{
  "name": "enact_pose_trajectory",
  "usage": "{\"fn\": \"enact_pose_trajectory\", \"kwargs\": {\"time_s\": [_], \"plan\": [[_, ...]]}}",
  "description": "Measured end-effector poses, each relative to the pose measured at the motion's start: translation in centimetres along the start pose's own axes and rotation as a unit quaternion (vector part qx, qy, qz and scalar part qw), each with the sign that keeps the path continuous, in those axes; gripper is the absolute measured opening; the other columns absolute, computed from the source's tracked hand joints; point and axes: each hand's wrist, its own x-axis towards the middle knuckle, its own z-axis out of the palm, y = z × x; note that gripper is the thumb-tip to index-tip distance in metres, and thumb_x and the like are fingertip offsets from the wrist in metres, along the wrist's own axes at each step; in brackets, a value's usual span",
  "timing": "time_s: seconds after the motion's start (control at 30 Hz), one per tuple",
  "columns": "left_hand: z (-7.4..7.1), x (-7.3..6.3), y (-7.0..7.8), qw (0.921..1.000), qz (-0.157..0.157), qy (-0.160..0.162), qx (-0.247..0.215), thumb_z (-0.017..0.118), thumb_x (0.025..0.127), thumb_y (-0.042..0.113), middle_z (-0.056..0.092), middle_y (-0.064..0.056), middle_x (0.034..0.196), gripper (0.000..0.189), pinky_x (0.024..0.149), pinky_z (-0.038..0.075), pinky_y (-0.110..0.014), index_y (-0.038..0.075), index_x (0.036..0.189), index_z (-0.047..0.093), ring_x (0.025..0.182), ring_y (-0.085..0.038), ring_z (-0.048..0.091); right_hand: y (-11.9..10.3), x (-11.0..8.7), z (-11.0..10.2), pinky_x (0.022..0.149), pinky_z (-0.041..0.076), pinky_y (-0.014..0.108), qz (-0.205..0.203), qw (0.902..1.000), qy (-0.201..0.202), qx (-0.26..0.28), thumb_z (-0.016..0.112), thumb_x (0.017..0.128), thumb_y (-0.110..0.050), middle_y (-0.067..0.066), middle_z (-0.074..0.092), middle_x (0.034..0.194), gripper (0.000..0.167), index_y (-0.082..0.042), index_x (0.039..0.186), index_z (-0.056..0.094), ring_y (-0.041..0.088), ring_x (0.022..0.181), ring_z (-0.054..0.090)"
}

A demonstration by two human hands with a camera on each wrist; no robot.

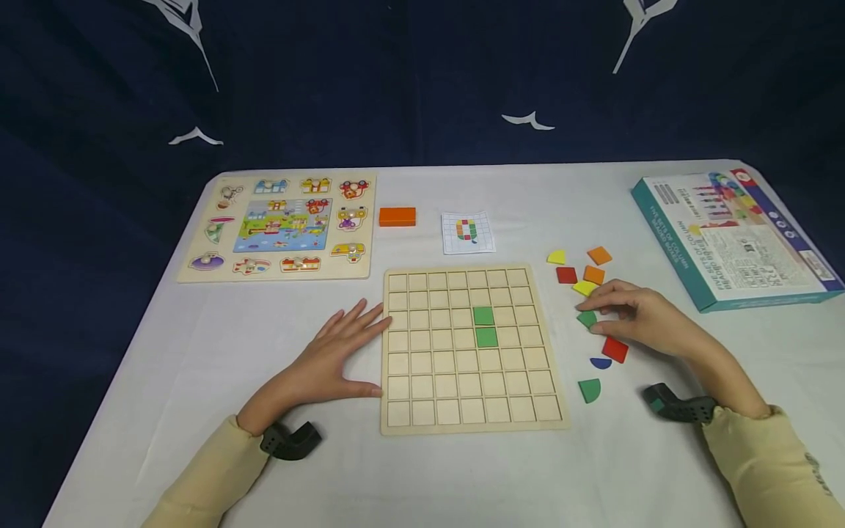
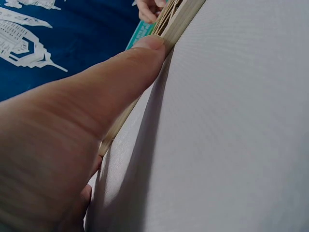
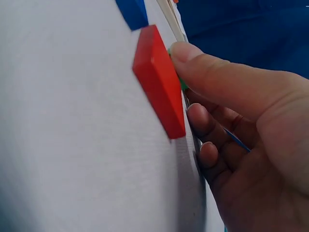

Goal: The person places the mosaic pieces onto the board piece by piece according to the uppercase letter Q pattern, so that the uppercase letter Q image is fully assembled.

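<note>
A wooden grid board (image 1: 409, 422) lies in the middle of the table, with two green squares (image 1: 484, 316) set one behind the other in its cells. My left hand (image 1: 333, 357) spreads its straight fingers and thumb against the board's left edge. In the left wrist view the thumb (image 2: 120, 72) presses on the board's side. To the right of the board, my right hand (image 1: 643, 317) pinches a small green piece (image 1: 586, 319) between thumb and fingers, low at the table. A red square (image 1: 615, 350) lies just nearer than that hand, and a yellow piece (image 1: 584, 288) just beyond it.
Around the right hand lie orange squares (image 1: 599, 255), a red square (image 1: 566, 275), a blue half-round (image 1: 601, 363) and a green quarter-round (image 1: 590, 391). A pattern card (image 1: 449, 246), an orange block (image 1: 397, 217), a picture puzzle (image 1: 271, 275) and a game box (image 1: 739, 242) stand farther back.
</note>
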Motion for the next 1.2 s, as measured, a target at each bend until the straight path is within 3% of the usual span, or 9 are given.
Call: {"fn": "enact_pose_trajectory", "kwargs": {"time_s": [0.17,0.37,0.53,0.7,0.97,1.2], "plan": [[0.0,-0.1,-0.1,1.0,-0.002,0.001,0.002,0.08,0.068,0.047,0.018,-0.004,0.154,0.098,0.109,0.0,-0.046,0.013,0.147,0.032,0.14,-0.023,0.002,0.0,0.2,0.3,0.073,0.039,0.011,0.002,0.9999,0.009,-0.007,0.081,0.072,-0.007,-0.001,0.058,0.103,0.032,-0.011,0.103,0.072,0.005,0.092,0.045],[0.0,-0.1,-0.1,1.0,-0.001,0.003,0.004,0.08,0.068,0.047,0.017,-0.003,0.154,0.099,0.109,0.0,-0.045,0.013,0.147,0.031,0.14,-0.023,0.002,-0.4,0.7,0.5,0.075,0.038,0.009,-0.026,0.9984,0.026,-0.043,0.082,0.069,-0.003,-0.003,0.057,0.099,0.032,-0.011,0.097,0.07,0.008,0.087,0.046],[0.0,-0.1,-0.2,1.0,-0.003,0.002,0.001,0.08,0.068,0.047,0.017,-0.003,0.154,0.099,0.109,0.0,-0.046,0.013,0.147,0.031,0.14,-0.023,0.002,-1.4,1.0,0.7,0.079,0.034,0.005,-0.01,0.9974,0.024,-0.067,0.083,0.069,-0.007,0.001,0.058,0.098,0.031,-0.01,0.096,0.068,0.016,0.089,0.049],[0.1,0.0,-0.2,1.0,-0.007,-0.001,-0.004,0.08,0.068,0.048,0.017,-0.003,0.154,0.099,0.109,0.0,-0.046,0.014,0.147,0.032,0.14,-0.022,0.001,-2.5,1.1,0.6,0.073,0.038,0.013,-0.013,0.9966,0.049,-0.066,0.084,0.068,-0.008,-0.002,0.058,0.091,0.031,-0.01,0.094,0.067,0.015,0.083,0.049],[0.2,-0.1,-0.2,1.0,-0.005,-0.001,-0.004,0.079,0.068,0.05,0.018,-0.004,0.154,0.099,0.109,0.0,-0.047,0.014,0.147,0.031,0.14,-0.023,0.002,-7.6,1.7,1.4,0.062,0.036,0.023,-0.037,0.9933,0.109,-0.002,0.08,0.071,-0.001,0.0,0.058,0.086,0.028,-0.007,0.096,0.067,0.014,0.079,0.046],[0.2,0.0,-0.2,1.0,-0.001,0.006,-0.001,0.08,0.068,0.049,0.019,-0.004,0.154,0.099,0.109,0.001,-0.047,0.013,0.147,0.032,0.14,-0.024,0.003,-9.9,2.3,5.2,0.059,0.037,0.024,-0.036,0.994,0.092,0.047,0.082,0.068,-0.004,-0.005,0.057,0.082,0.028,-0.01,0.091,0.067,0.017,0.074,0.049]]}}
